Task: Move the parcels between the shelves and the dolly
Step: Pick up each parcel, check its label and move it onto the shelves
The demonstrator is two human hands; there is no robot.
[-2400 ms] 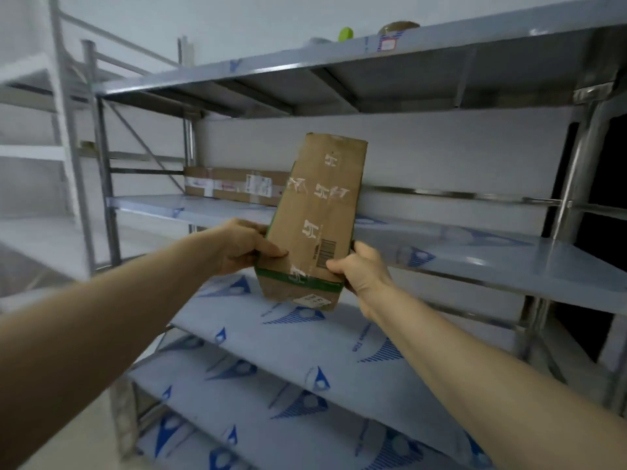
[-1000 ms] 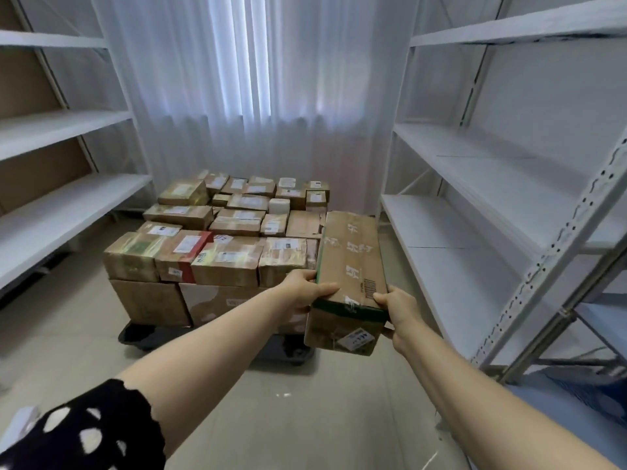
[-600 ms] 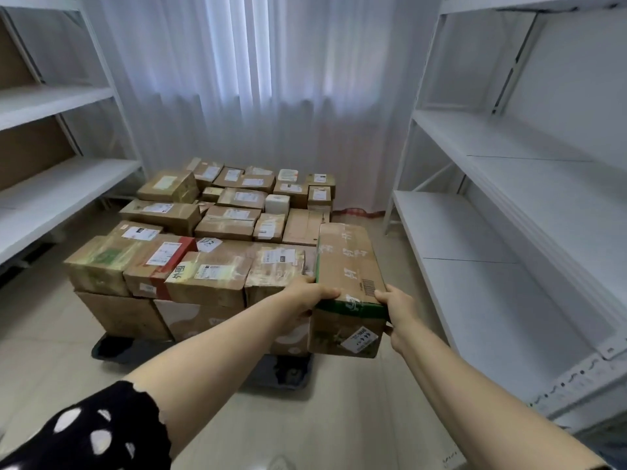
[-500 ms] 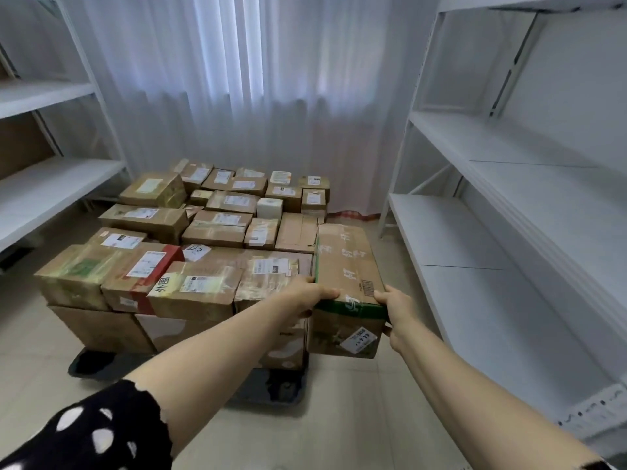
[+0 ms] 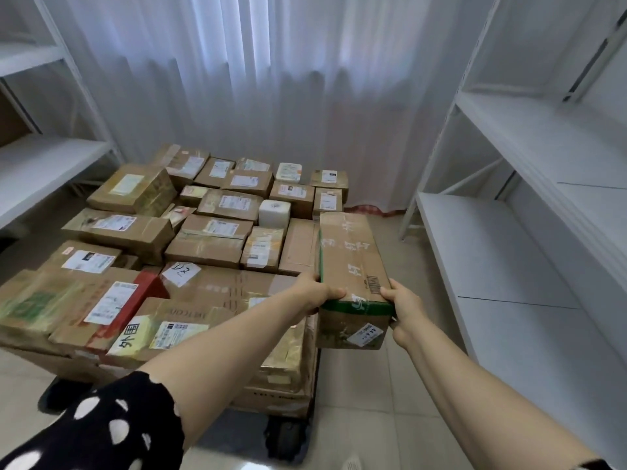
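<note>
A long brown cardboard parcel [image 5: 353,262], green-taped round its near end, is held level in the air at the right edge of the loaded dolly [image 5: 285,437], just beside the stacked parcels [image 5: 210,245]. It is gripped at its near end by both hands: the left hand [image 5: 314,293] is curled over the left top edge, and the right hand [image 5: 405,307] is wrapped round the right corner. The carton is judged stiff and fairly light, being carried by one end. Its taped surface may be slippery. A hold on the long sides, nearer the middle, is judged steadier.
</note>
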